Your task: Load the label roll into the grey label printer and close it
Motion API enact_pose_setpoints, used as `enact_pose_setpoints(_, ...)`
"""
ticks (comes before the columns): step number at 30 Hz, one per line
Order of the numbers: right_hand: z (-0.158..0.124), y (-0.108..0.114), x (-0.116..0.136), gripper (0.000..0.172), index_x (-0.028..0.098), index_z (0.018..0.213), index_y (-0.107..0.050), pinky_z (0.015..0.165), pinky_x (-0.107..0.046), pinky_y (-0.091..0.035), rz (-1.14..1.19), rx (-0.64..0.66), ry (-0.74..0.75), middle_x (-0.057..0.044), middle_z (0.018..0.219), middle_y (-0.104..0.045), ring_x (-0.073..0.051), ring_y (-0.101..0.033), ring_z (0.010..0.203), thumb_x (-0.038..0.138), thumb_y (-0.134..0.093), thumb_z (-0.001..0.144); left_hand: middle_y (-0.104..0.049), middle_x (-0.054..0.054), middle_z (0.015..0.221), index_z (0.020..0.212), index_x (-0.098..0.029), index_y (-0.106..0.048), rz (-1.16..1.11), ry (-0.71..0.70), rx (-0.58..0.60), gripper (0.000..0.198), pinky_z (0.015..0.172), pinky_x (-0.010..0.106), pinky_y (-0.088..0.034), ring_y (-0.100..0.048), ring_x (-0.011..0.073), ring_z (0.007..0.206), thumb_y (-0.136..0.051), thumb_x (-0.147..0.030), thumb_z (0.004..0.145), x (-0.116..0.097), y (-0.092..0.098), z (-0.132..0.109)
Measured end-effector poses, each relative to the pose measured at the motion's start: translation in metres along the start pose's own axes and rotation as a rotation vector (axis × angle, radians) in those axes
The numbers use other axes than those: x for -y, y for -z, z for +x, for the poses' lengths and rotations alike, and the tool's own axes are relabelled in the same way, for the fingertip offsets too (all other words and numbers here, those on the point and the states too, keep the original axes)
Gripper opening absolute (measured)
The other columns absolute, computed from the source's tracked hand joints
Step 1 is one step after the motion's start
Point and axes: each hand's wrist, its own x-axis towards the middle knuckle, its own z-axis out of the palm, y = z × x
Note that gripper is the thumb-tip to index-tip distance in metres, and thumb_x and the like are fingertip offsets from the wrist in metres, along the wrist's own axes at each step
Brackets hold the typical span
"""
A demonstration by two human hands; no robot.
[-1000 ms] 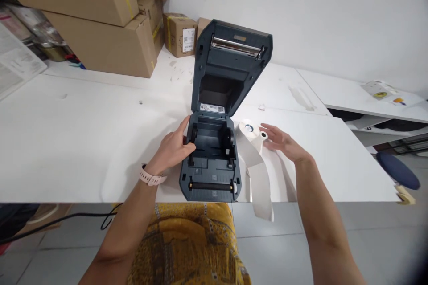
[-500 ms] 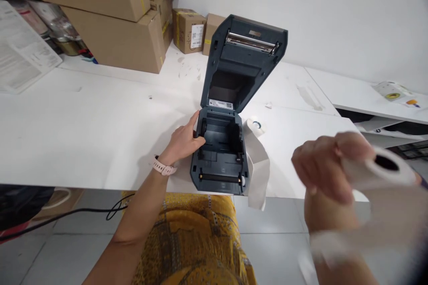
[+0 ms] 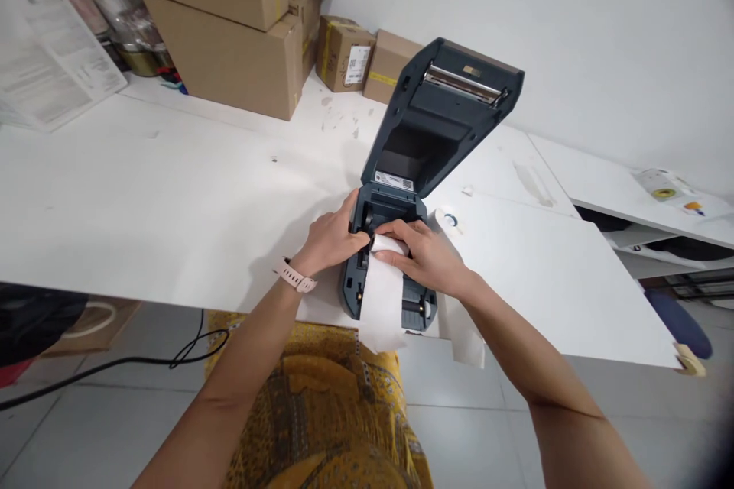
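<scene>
A dark grey label printer (image 3: 397,199) stands on the white table with its lid (image 3: 444,95) raised. My left hand (image 3: 332,243) grips the left side of its base, with the thumb over the rim by the roll holder. Inside the bay, my right hand (image 3: 431,256) holds a white label roll (image 3: 390,244) between thumb and fingers. From that roll a loose paper strip (image 3: 381,306) runs forward over the roller (image 3: 414,306) and hangs past the front edge. Much of the roll is hidden by the right hand.
Another paper roll (image 3: 450,221) lies right of the printer, its strip (image 3: 469,344) hanging off the table edge. Cardboard boxes (image 3: 241,53) are stacked at the back left, near printed sheets (image 3: 51,53). A shelf unit (image 3: 647,221) stands at the right. A black cable (image 3: 131,361) runs below the table.
My right hand has brought the label roll from the far right into the printer's bay. The left hand stays at the printer's left side. The camera view has shifted slightly.
</scene>
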Motion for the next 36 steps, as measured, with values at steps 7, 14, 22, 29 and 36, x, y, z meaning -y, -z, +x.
enact_pose_setpoints(7,-0.003,-0.001,-0.002,0.034,0.02,0.127,-0.063,0.101,-0.047,-0.051,-0.005,-0.03,0.08,-0.009,0.111,-0.077,-0.027,-0.071,0.107,0.041,-0.049,0.105,-0.068,0.001,0.078,0.164,-0.022,-0.022,0.022,-0.027,-0.019,0.092,0.075,0.037,-0.051,-0.068,0.0279,0.08,-0.052,-0.034,0.079,0.003,-0.001,0.0)
enact_pose_setpoints(14,-0.007,-0.003,-0.004,0.021,0.024,0.121,-0.06,0.111,-0.049,-0.048,0.065,-0.073,0.124,-0.006,0.119,-0.076,-0.024,-0.07,0.116,0.033,-0.05,0.105,-0.065,0.0,0.073,0.164,-0.019,-0.02,-0.008,-0.04,0.008,0.094,0.071,0.035,-0.049,-0.066,0.0261,0.074,-0.052,-0.035,0.077,0.004,0.001,0.001)
enact_pose_setpoints(22,-0.015,0.002,-0.005,0.041,0.026,0.121,-0.064,0.125,-0.059,-0.03,0.077,0.068,0.162,-0.009,0.14,-0.069,-0.029,-0.058,0.14,0.057,-0.061,0.095,-0.062,-0.002,0.069,0.164,-0.021,-0.023,-0.038,-0.041,0.005,0.093,0.071,0.035,-0.048,-0.064,0.025,0.07,-0.054,-0.034,0.077,0.004,0.001,0.002)
enact_pose_setpoints(29,-0.012,0.004,-0.011,0.06,0.025,0.128,-0.065,0.128,-0.063,-0.021,0.06,0.115,0.177,-0.013,0.146,-0.064,-0.032,-0.057,0.14,0.07,-0.059,0.089,-0.065,-0.002,0.071,0.165,-0.022,-0.02,-0.028,-0.039,0.013,0.093,0.067,0.033,-0.047,-0.065,0.0248,0.07,-0.054,-0.036,0.079,0.006,0.001,0.002)
enact_pose_setpoints(36,-0.012,0.001,-0.014,0.061,0.026,0.127,-0.065,0.13,-0.057,-0.015,0.092,0.085,0.184,-0.012,0.144,-0.066,-0.028,-0.057,0.139,0.073,-0.058,0.088,-0.069,0.0,0.08,0.163,-0.024,-0.021,0.032,-0.053,-0.003,0.089,0.07,0.035,-0.05,-0.068,0.0251,0.071,-0.055,-0.04,0.082,0.005,0.0,0.002)
